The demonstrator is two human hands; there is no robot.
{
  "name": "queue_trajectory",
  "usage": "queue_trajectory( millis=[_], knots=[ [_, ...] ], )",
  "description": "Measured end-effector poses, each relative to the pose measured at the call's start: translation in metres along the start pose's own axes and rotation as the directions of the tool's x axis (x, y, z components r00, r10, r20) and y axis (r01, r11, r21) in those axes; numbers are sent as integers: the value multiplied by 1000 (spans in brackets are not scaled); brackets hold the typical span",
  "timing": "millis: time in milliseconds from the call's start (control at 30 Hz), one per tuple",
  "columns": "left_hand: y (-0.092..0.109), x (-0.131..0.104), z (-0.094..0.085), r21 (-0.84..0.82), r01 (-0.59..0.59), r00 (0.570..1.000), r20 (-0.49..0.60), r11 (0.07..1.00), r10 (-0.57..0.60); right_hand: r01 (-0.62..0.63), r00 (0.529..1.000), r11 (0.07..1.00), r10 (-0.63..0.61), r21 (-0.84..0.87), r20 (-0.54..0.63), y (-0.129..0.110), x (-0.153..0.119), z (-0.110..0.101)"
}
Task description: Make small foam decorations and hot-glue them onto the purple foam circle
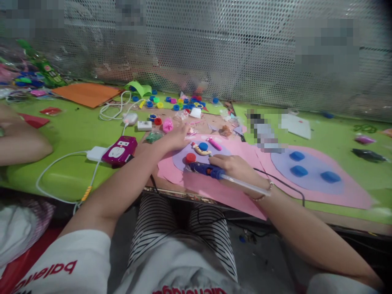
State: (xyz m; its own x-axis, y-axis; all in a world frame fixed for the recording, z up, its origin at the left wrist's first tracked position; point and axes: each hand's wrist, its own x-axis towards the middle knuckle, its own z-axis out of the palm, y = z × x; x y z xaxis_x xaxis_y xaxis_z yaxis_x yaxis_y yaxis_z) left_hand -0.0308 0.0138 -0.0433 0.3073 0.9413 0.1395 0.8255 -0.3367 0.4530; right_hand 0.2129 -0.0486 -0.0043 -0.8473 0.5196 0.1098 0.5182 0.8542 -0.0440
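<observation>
My right hand (pixel 234 167) is closed around a blue hot glue gun (pixel 203 169) with a clear glue stick out of its back. Its nozzle points left, over a lilac paper shape (pixel 180 157) on pink paper (pixel 211 190). On the lilac paper are a red bottle cap (pixel 190 157), a blue cap (pixel 203 146), a cream curved piece with a red end (pixel 202 151) and a bright pink stick-like piece (pixel 214 143). My left hand (pixel 177 138) is at the paper's far left edge, fingers bunched beside a small clear packet (pixel 192 131); what they hold is unclear.
To the right lies another lilac shape on pink paper (pixel 352 198), with several blue caps (pixel 299 171). A purple power socket (pixel 120 151) with white cables stands left. Loose coloured caps (pixel 176 107) lie at the back, before a perforated metal panel (pixel 196 49). Another person's arm (pixel 24 139) rests far left.
</observation>
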Motion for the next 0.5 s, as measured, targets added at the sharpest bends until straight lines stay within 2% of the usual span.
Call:
queue_trajectory(
  millis=[167,367,500],
  knots=[
    [1,0,0,91,-20,999,-37,996,23,1,1000,998,-3,58,29,2,-2,-4],
    [-2,0,1,49,-19,999,-28,999,21,-37,998,992,31,123,45,3,-2,-3],
    [-2,-1,0,29,4,1000,-9,1000,-4,-4,1000,993,1,121,26,4,-1,-1]
  ],
)
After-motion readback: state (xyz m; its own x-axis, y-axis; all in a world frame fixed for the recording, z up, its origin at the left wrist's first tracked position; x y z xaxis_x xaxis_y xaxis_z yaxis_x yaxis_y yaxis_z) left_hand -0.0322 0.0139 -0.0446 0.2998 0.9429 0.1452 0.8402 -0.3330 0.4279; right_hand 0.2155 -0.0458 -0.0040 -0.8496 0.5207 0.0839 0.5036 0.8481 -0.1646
